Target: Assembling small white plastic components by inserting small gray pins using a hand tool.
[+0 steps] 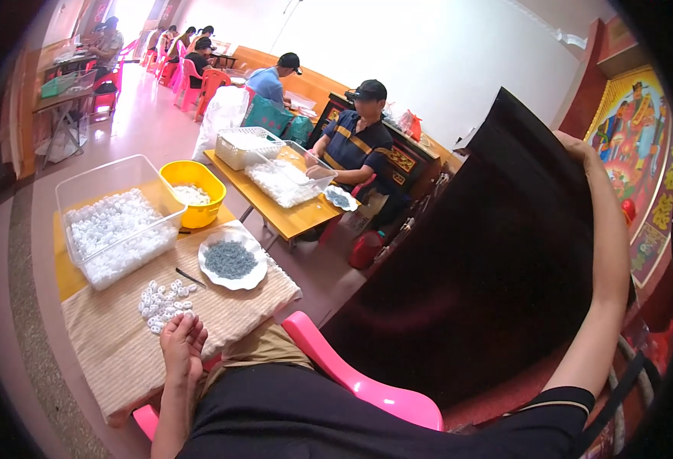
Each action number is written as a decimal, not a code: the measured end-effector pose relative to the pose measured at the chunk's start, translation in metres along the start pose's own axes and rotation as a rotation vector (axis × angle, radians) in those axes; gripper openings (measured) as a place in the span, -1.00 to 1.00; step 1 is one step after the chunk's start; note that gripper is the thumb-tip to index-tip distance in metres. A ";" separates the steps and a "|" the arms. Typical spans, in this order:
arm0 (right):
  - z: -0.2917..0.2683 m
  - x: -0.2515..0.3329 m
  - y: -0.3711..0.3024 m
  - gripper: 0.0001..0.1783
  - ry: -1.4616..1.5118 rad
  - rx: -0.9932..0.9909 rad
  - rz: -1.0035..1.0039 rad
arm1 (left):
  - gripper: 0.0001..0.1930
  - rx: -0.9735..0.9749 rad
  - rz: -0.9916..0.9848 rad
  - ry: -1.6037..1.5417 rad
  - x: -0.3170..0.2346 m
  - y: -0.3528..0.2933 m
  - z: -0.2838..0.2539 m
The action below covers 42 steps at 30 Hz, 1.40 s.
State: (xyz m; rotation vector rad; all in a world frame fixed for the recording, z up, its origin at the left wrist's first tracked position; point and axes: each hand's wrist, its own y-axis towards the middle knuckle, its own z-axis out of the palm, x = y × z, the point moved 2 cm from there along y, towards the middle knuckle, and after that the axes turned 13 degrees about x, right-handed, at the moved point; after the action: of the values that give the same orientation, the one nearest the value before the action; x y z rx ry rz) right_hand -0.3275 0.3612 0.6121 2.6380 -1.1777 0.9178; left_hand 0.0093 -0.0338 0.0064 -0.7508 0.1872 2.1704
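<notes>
White pieces (155,304), small and pierced with dark holes, were found in a loose heap on a striped beige cloth (122,359), at twelve o'clock from the left hand (182,348) and just beside its fingertips. The left hand's fingers were seen to be loosely curled; whether a piece was pinched could not be told. A thin black stick (190,277) was noted at twelve o'clock, beyond the heap. At one o'clock, a scalloped white plate (247,281) was filled with grey-blue bits (229,260). A clear box (103,183) of white items was sited at eleven o'clock, and a yellow basin (203,215), partly filled, at twelve. Farther out at one o'clock, a second table (311,219) was occupied by a seated co-worker (359,145). At two o'clock, the right hand (576,148) was placed at the upper edge of a large dark panel (482,268); its grip could not be determined.
</notes>
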 end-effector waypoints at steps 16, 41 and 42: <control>-0.012 0.027 -0.018 -0.54 -0.426 -0.484 0.005 | -0.90 -0.047 -0.007 0.013 0.001 -0.001 0.000; -0.076 -0.058 0.047 -0.50 -0.175 0.071 0.049 | -0.86 -0.042 0.004 -0.045 -0.004 -0.006 -0.004; -0.076 -0.057 0.037 -0.49 -0.226 0.059 0.075 | -0.85 -0.038 -0.004 -0.044 -0.003 -0.005 -0.002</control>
State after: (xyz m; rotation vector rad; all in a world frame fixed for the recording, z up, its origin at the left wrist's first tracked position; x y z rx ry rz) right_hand -0.4196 0.3970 0.6365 2.8225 -1.3259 0.6887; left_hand 0.0153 -0.0329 0.0066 -0.7235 0.1218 2.1898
